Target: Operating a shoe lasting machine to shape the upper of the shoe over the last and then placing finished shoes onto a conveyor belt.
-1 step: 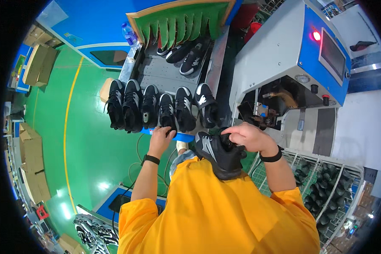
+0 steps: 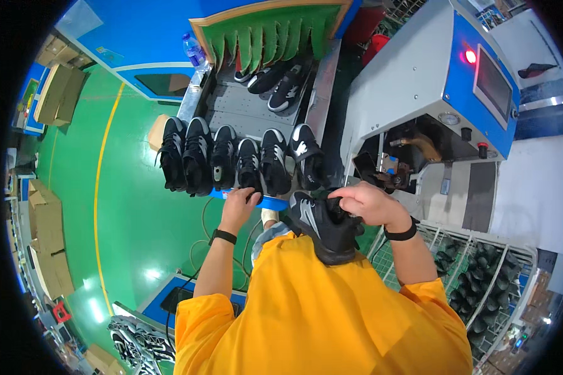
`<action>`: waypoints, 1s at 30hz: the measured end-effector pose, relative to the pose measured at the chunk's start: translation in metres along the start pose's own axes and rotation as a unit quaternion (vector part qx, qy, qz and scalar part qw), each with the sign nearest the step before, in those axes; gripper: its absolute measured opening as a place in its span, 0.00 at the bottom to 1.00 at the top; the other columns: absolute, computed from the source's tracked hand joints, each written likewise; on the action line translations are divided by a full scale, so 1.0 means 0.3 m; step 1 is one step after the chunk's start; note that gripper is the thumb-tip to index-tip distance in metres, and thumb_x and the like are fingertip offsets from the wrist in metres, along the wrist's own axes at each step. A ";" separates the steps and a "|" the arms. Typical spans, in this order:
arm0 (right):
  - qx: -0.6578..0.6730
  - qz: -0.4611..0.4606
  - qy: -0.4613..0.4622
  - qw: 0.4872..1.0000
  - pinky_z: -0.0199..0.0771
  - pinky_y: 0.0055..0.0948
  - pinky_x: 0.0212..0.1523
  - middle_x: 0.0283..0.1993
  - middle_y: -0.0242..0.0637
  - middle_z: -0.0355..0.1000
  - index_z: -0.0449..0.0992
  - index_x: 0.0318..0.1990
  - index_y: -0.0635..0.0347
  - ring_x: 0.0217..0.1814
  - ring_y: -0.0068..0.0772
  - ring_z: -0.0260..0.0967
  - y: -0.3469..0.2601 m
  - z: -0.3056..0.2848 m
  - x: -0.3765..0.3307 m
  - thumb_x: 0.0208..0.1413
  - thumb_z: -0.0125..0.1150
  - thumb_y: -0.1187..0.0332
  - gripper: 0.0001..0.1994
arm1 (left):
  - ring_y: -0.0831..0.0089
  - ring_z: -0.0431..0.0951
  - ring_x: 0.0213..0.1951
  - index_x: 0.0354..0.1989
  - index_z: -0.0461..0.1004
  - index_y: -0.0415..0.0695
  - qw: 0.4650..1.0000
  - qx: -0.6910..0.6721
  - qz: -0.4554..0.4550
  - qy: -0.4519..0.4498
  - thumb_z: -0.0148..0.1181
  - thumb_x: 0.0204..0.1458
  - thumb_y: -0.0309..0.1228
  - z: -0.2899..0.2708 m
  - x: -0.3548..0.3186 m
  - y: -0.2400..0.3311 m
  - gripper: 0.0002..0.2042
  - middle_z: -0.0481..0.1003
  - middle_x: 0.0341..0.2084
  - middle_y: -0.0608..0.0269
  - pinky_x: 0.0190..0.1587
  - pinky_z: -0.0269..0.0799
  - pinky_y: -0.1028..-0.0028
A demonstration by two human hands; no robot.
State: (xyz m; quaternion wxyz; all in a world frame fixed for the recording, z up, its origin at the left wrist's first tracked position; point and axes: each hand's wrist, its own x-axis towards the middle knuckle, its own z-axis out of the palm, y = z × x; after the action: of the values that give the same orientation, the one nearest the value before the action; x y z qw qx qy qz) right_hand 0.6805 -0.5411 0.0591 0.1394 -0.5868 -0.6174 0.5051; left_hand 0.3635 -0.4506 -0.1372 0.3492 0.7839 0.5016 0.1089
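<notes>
My right hand is closed on the collar of a black sneaker with a grey side mark, its fingers hooked at the opening. This sneaker hangs in front of my yellow shirt, toe pointing up and left. My left hand has its fingers and thumb around the heel of a black-and-white sneaker. That one stands in a row at the near end of a conveyor, toe facing away from me. To its right are a sneaker and a tilted sneaker; several more stand to its left.
More sneakers lie by the green strip curtain at the conveyor's far end. A grey-and-blue machine with a lit red lamp is on the right. Below it stands a white wire rack holding dark pieces. A bottle sits far left.
The whole view has shifted very slightly. Both hands keep their holds on the same two sneakers.
</notes>
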 end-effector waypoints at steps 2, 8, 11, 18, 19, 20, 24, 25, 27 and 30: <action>-0.025 -0.007 0.031 0.999 0.72 0.37 0.37 0.32 0.53 0.74 0.76 0.48 0.66 0.35 0.49 0.74 -0.017 0.017 0.028 0.56 0.51 0.68 0.16 | 0.53 0.78 0.45 0.40 0.80 0.39 1.000 -0.023 0.000 0.006 0.59 0.55 0.34 -0.031 -0.013 -0.013 0.12 0.80 0.38 0.50 0.50 0.72 0.61; -0.120 -0.125 0.251 0.952 0.73 0.44 0.42 0.40 0.55 0.75 0.73 0.52 0.65 0.41 0.56 0.74 0.035 0.070 0.178 0.59 0.53 0.72 0.14 | 0.55 0.74 0.54 0.51 0.74 0.42 0.984 0.081 0.147 0.063 0.54 0.53 0.24 -0.209 0.008 -0.073 0.16 0.75 0.51 0.55 0.56 0.70 0.63; -0.166 -0.109 0.258 0.946 0.73 0.46 0.44 0.46 0.56 0.73 0.72 0.52 0.65 0.46 0.58 0.73 0.091 0.123 0.321 0.60 0.51 0.73 0.14 | 0.59 0.60 0.67 0.62 0.65 0.46 0.937 0.281 0.203 0.037 0.49 0.52 0.22 -0.295 0.093 -0.135 0.25 0.62 0.66 0.60 0.66 0.60 0.62; -0.185 0.049 0.297 0.936 0.72 0.49 0.49 0.43 0.55 0.73 0.74 0.46 0.69 0.48 0.60 0.70 0.206 0.262 0.458 0.54 0.50 0.75 0.13 | 0.66 0.61 0.66 0.52 0.72 0.52 0.813 0.375 0.427 -0.129 0.52 0.54 0.29 -0.261 0.351 -0.205 0.16 0.67 0.59 0.63 0.70 0.54 0.67; -0.162 0.057 0.319 0.932 0.71 0.49 0.49 0.43 0.55 0.74 0.75 0.45 0.69 0.48 0.60 0.70 0.220 0.264 0.463 0.53 0.49 0.75 0.13 | 0.66 0.64 0.63 0.48 0.72 0.51 0.805 0.358 0.452 -0.143 0.52 0.53 0.29 -0.246 0.386 -0.216 0.14 0.69 0.55 0.63 0.68 0.57 0.68; -0.148 0.060 0.328 0.931 0.71 0.47 0.51 0.45 0.55 0.74 0.76 0.45 0.69 0.49 0.59 0.70 0.234 0.267 0.467 0.53 0.51 0.75 0.13 | 0.65 0.66 0.60 0.44 0.73 0.49 0.797 0.341 0.473 -0.156 0.53 0.52 0.28 -0.241 0.416 -0.229 0.11 0.71 0.50 0.63 0.66 0.61 0.68; -0.069 0.025 0.359 0.930 0.70 0.42 0.55 0.47 0.52 0.74 0.76 0.48 0.66 0.52 0.55 0.70 0.282 0.271 0.442 0.54 0.55 0.72 0.14 | 0.61 0.72 0.55 0.41 0.73 0.44 0.802 0.246 0.498 -0.218 0.59 0.46 0.26 -0.301 0.473 -0.251 0.12 0.74 0.44 0.60 0.60 0.69 0.67; -0.056 0.030 0.365 0.929 0.69 0.41 0.57 0.48 0.51 0.74 0.77 0.49 0.64 0.54 0.54 0.69 0.299 0.272 0.434 0.55 0.56 0.71 0.14 | 0.60 0.71 0.56 0.43 0.74 0.43 0.813 0.232 0.480 -0.233 0.61 0.43 0.25 -0.349 0.477 -0.225 0.15 0.74 0.46 0.59 0.60 0.68 0.66; -0.093 0.046 0.397 0.912 0.65 0.42 0.60 0.52 0.50 0.73 0.78 0.49 0.60 0.58 0.53 0.66 0.334 0.296 0.409 0.55 0.58 0.70 0.14 | 0.58 0.70 0.58 0.47 0.74 0.42 0.831 0.202 0.444 -0.268 0.64 0.39 0.24 -0.496 0.448 -0.097 0.21 0.73 0.50 0.56 0.61 0.68 0.65; -0.134 0.082 0.440 0.884 0.57 0.46 0.65 0.61 0.50 0.66 0.79 0.49 0.48 0.64 0.57 0.58 0.406 0.334 0.429 0.56 0.58 0.70 0.13 | 0.54 0.69 0.60 0.53 0.72 0.39 0.894 0.156 0.360 -0.218 0.67 0.34 0.21 -0.692 0.367 0.071 0.30 0.72 0.54 0.53 0.62 0.67 0.62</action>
State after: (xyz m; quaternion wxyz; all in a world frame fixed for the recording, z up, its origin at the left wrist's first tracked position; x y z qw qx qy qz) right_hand 0.6399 -0.5002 -0.1361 0.2749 -0.8102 -0.5042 0.1174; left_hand 0.3226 -0.2700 0.0090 0.2600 0.9593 0.1072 -0.0257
